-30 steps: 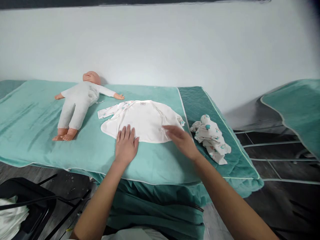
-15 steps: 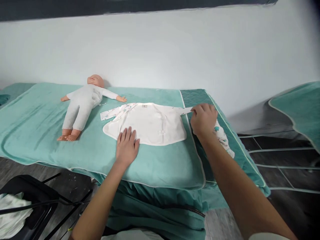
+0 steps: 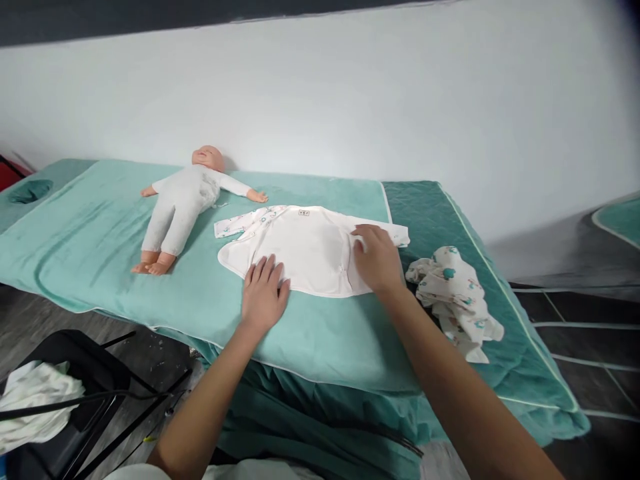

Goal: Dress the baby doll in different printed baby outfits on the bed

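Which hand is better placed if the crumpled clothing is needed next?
Probably the right hand: it's at the right side of the shirt, close beside the crumpled clothing. The left hand lies on the shirt's lower edge, farther away, with the right hand in between.

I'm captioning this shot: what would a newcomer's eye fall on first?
Probably the doll in white, lying face up on the light green cover, left of centre. Next, the small white shirt spread flat in the middle, with the left hand at its lower edge and the right hand over its right side. A crumpled patterned cloth lies on the darker green cover at right.
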`<action>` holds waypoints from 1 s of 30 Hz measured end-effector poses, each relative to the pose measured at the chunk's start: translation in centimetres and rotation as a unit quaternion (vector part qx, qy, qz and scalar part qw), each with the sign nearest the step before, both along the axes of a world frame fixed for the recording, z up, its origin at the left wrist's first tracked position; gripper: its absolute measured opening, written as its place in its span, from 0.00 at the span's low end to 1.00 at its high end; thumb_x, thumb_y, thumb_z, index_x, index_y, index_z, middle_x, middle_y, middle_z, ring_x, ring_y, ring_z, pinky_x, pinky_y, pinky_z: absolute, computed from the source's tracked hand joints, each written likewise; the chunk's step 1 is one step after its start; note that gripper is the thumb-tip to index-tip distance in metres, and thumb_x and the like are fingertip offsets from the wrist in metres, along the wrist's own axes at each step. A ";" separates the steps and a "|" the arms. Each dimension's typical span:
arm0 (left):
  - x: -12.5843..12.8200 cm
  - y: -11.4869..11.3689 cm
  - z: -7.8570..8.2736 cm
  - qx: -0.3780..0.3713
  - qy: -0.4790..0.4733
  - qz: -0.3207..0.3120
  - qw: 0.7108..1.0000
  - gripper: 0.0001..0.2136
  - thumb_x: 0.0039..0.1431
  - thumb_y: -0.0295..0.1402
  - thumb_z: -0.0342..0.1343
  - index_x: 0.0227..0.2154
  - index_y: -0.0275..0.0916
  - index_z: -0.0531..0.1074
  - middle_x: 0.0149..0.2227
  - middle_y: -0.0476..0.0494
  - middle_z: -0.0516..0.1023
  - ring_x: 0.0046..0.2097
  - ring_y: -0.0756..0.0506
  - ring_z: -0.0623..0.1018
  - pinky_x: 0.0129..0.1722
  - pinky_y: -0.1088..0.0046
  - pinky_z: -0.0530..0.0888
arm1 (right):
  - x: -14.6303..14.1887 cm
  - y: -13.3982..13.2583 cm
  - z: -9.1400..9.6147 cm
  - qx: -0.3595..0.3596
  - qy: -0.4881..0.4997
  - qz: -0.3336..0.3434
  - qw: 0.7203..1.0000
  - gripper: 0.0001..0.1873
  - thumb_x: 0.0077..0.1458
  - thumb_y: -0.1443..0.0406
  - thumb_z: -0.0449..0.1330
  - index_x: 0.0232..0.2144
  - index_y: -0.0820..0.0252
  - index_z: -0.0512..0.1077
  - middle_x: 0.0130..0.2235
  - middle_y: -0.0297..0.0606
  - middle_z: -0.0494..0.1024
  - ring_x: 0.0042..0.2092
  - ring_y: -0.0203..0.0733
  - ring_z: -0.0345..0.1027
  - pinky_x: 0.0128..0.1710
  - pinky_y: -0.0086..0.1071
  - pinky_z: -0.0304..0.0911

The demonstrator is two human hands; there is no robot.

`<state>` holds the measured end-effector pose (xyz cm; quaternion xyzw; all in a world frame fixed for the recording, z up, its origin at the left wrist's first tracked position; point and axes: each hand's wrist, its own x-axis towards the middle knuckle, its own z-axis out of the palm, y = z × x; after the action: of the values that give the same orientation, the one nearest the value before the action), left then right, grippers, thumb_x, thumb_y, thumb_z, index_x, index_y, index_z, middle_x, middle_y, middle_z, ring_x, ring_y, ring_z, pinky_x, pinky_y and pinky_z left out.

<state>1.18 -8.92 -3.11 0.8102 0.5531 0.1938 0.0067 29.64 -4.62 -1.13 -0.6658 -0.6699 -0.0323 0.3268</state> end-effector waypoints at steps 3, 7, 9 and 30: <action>-0.3 -0.2 -0.3 0.013 -0.039 -0.007 0.999 0.19 0.73 0.39 0.46 0.58 0.41 0.74 0.68 0.41 0.71 0.71 0.39 0.67 0.73 0.52 0.62 | -5.0 1.0 0.0 -0.044 0.012 0.089 0.995 0.20 0.65 0.66 0.50 0.56 0.61 0.73 0.63 0.51 0.74 0.65 0.54 0.65 0.67 0.49 0.60; -0.9 0.4 -0.7 0.041 -0.096 -0.028 0.994 0.16 0.72 0.32 0.47 0.55 0.39 0.75 0.63 0.40 0.76 0.69 0.41 0.69 0.71 0.57 0.65 | -10.6 3.2 -1.4 -0.123 -0.008 0.144 0.982 0.27 0.68 0.62 0.50 0.64 0.70 0.66 0.70 0.55 0.65 0.70 0.55 0.58 0.71 0.49 0.55; -1.4 1.6 -0.5 0.056 -0.100 -0.030 0.993 0.16 0.71 0.29 0.47 0.56 0.38 0.74 0.64 0.39 0.76 0.70 0.41 0.67 0.72 0.56 0.64 | -12.3 4.6 -2.2 -0.139 -0.011 0.155 0.978 0.29 0.69 0.61 0.50 0.65 0.72 0.65 0.71 0.57 0.63 0.72 0.57 0.55 0.72 0.51 0.51; -3.4 10.3 -0.1 0.010 -0.111 0.252 0.961 0.16 0.68 0.32 0.52 0.55 0.43 0.73 0.58 0.38 0.79 0.61 0.34 0.73 0.56 0.52 0.71 | -14.6 14.1 -2.1 -0.145 0.496 0.152 0.842 0.15 0.51 0.58 0.64 0.42 0.55 0.74 0.26 0.25 0.67 0.28 0.34 0.67 0.32 0.30 0.65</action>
<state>-2.26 1.35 -3.18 0.6179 0.7333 0.2835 0.0109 15.05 9.45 -3.22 -0.5224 -0.5081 0.4501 0.5161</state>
